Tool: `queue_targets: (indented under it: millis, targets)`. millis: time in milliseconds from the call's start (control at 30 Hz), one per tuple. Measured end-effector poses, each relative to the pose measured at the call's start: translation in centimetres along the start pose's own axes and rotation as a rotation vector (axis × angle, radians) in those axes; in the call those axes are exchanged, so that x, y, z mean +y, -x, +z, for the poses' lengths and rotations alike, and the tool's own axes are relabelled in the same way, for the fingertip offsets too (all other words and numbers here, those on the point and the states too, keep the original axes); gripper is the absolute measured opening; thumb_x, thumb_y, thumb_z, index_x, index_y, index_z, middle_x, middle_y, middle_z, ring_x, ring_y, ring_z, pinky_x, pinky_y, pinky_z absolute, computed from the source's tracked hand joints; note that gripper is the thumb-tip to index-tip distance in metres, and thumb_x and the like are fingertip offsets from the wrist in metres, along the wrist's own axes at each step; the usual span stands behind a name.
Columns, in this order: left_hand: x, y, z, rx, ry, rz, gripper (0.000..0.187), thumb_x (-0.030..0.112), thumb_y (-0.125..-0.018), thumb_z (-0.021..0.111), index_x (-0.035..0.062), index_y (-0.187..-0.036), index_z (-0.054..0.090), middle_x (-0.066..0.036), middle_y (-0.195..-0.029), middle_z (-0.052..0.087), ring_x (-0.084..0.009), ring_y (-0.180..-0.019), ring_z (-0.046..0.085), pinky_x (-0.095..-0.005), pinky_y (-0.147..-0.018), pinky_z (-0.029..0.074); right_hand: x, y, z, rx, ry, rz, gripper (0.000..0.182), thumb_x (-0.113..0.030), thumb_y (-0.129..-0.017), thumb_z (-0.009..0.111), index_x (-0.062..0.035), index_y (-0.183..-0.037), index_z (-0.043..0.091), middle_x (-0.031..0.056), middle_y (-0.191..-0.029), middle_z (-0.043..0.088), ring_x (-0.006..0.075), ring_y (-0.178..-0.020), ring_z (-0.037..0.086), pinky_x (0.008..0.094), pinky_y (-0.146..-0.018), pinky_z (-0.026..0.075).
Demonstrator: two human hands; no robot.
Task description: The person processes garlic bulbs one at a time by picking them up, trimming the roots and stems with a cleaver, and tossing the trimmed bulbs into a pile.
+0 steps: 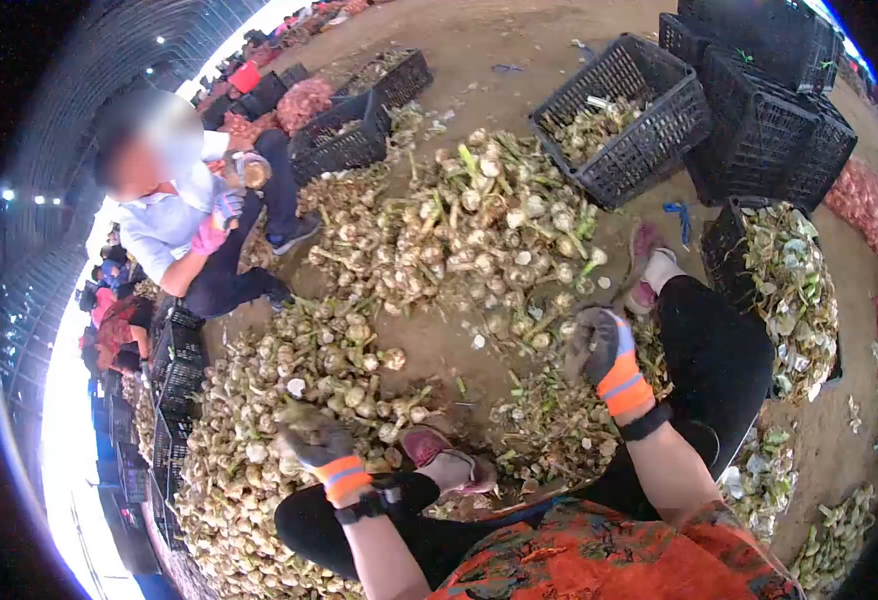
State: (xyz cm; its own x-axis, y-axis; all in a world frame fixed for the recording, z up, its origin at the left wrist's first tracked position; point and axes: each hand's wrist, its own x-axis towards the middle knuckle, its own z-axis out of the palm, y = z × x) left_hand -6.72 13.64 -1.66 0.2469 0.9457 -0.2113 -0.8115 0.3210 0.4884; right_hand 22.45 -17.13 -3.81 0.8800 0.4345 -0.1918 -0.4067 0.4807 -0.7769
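My left hand (pixel 321 442), in a grey work glove with an orange cuff, reaches over the near edge of a heap of garlic bulbs (pixel 249 450). Its fingers are blurred and blend into the bulbs, so their grip does not show. My right hand (pixel 597 348), gloved the same way, is held up near my right knee with its fingers curled. What it holds, if anything, is hidden. Below that hand lie cut garlic stalks and trimmings (pixel 559 430) between my feet. Ahead spreads another heap of garlic bulbs with stems (pixel 469 220).
A black crate (pixel 624 125) with some trimmings stands ahead right, beside stacked black crates (pixel 769 130). A crate heaped with peelings (pixel 789 290) is at my right. Another person (pixel 184 215) sits across at the left, holding something. Red mesh sacks (pixel 859 200) lie far right.
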Motion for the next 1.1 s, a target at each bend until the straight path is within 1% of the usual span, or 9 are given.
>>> queue_targets:
  millis: [233, 367, 433, 633, 700, 833, 900, 933, 1100]
  targets:
    - [-25.6, -7.0, -3.9, -0.009, -0.881, -0.540, 0.024, 0.017, -0.081, 0.060, 0.0081, -0.103, 0.059, -0.003, -0.092, 0.061, -0.0141, -0.080, 0.056, -0.0265, -0.071, 0.046, -1.5, 0.4, -0.8, -0.204, 1.018, -0.650, 0.014, -0.016, -0.073, 0.056, -0.0036, -0.066, 0.057, 0.0039, -0.055, 0.052, 0.0147, -0.048, 0.051, 0.0270, -0.046, 0.041]
    - [-39.8, -14.8, -15.2, -0.557, -1.173, -0.429, 0.037, 0.024, -0.078, 0.063, 0.0044, -0.108, 0.057, -0.007, -0.103, 0.061, -0.0201, -0.092, 0.058, -0.0310, -0.081, 0.045, -1.8, 0.7, 0.1, -0.082, 0.747, -0.271, 0.018, -0.009, -0.055, 0.066, -0.0075, -0.069, 0.054, 0.0077, -0.056, 0.054, 0.0245, -0.058, 0.055, 0.0348, -0.055, 0.043]
    - [-41.0, -14.7, -13.9, -0.882, -2.257, -0.289, 0.050, 0.040, -0.074, 0.064, 0.0030, -0.108, 0.057, -0.008, -0.109, 0.060, -0.0249, -0.098, 0.057, -0.0318, -0.085, 0.044, -1.3, 0.5, 0.1, 0.156, 0.176, 0.097, 0.015, -0.011, -0.068, 0.062, -0.0030, -0.080, 0.057, 0.0091, -0.055, 0.052, 0.0199, -0.047, 0.051, 0.0307, -0.045, 0.041]
    - [-35.9, -8.6, -13.3, -1.398, -2.269, -0.214, 0.056, 0.049, -0.078, 0.056, 0.0077, -0.117, 0.051, -0.014, -0.096, 0.063, -0.0330, -0.083, 0.060, -0.0382, -0.073, 0.048, -2.1, -0.1, 1.2, 0.105, 0.241, 0.255, 0.021, -0.012, -0.075, 0.054, 0.0040, -0.087, 0.058, 0.0048, -0.053, 0.049, 0.0127, -0.041, 0.046, 0.0246, -0.040, 0.038]
    - [-35.5, -2.7, -9.4, -0.458, -1.194, -0.874, 0.024, 0.017, -0.086, 0.052, 0.0079, -0.108, 0.056, -0.010, -0.086, 0.064, -0.0235, -0.069, 0.061, -0.0357, -0.055, 0.050, -1.3, 0.3, 0.8, 0.091, 0.287, 0.235, 0.022, -0.013, -0.075, 0.055, 0.0051, -0.088, 0.057, 0.0041, -0.053, 0.049, 0.0109, -0.041, 0.046, 0.0233, -0.040, 0.038]
    - [-36.7, -0.8, -13.7, -0.462, -0.918, -0.937, 0.023, 0.011, -0.085, 0.053, 0.0004, -0.106, 0.056, -0.007, -0.085, 0.063, -0.0154, -0.066, 0.059, -0.0279, -0.056, 0.050, -0.8, 1.2, -0.1, 0.139, 0.170, 0.193, 0.019, -0.010, -0.074, 0.056, 0.0041, -0.086, 0.059, 0.0027, -0.052, 0.048, 0.0102, -0.042, 0.046, 0.0226, -0.042, 0.038]
    - [-36.4, -0.7, -14.4, -0.314, -0.879, -0.926, 0.027, 0.009, -0.085, 0.052, 0.0007, -0.111, 0.055, -0.007, -0.084, 0.063, -0.0123, -0.065, 0.058, -0.0237, -0.052, 0.046, 1.6, 1.1, -2.9, 0.001, 0.662, -0.445, 0.017, -0.010, -0.073, 0.057, 0.0034, -0.083, 0.060, 0.0026, -0.054, 0.050, 0.0098, -0.045, 0.048, 0.0229, -0.042, 0.038]
    - [-31.5, 1.5, -9.0, -0.954, -1.213, -0.558, 0.034, 0.004, -0.084, 0.050, 0.0038, -0.118, 0.051, -0.008, -0.089, 0.063, -0.0100, -0.066, 0.058, -0.0211, -0.047, 0.042, -1.4, 2.0, -0.7, 0.176, 0.200, 0.072, 0.015, -0.008, -0.071, 0.058, 0.0017, -0.082, 0.061, 0.0025, -0.057, 0.052, 0.0098, -0.049, 0.049, 0.0234, -0.043, 0.039]
    - [-22.7, 6.1, 0.9, -0.421, -0.536, -0.925, 0.059, -0.007, -0.078, 0.052, 0.0099, -0.132, 0.032, -0.007, -0.106, 0.056, -0.0134, -0.081, 0.058, -0.0217, -0.056, 0.047, -0.4, 3.5, -0.6, -0.123, 0.654, -0.025, 0.017, -0.015, -0.071, 0.061, -0.0030, -0.083, 0.062, 0.0056, -0.067, 0.058, 0.0141, -0.059, 0.055, 0.0271, -0.052, 0.044]
